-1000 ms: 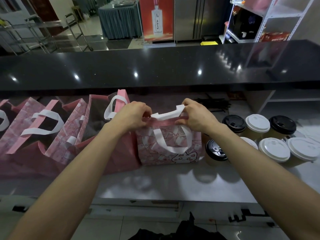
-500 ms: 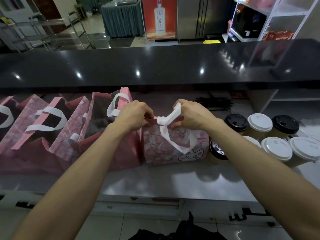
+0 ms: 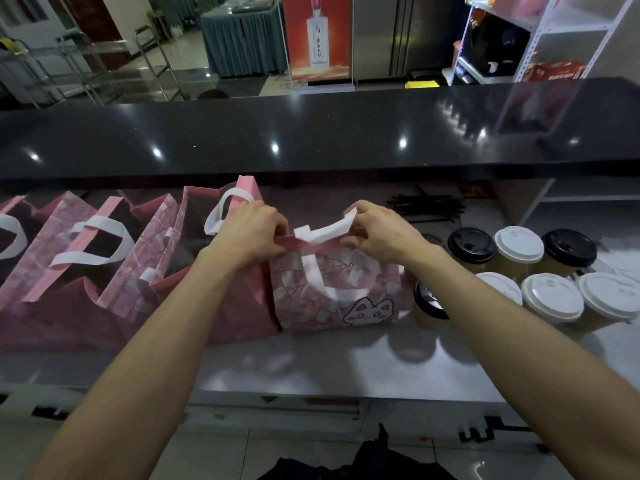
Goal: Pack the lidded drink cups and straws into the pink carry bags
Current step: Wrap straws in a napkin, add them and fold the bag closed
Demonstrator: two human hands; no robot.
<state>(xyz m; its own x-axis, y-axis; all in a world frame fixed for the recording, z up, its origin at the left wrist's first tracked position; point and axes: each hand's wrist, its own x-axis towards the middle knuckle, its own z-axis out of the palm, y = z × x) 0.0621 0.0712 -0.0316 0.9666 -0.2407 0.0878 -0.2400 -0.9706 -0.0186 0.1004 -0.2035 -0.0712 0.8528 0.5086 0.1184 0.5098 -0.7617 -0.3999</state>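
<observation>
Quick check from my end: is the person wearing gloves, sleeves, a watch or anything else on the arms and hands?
Nothing shows. The left hand and right hand are bare, with no gloves, rings or watch in view. Both forearms are uncovered right down to the frame's lower edge, so no sleeve shows.

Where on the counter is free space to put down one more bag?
The bare counter strip in front of the cat bag, toward the near edge, is free. Left is crowded with open pink bags; right is packed with lidded cups. Behind lie black straws.
</observation>
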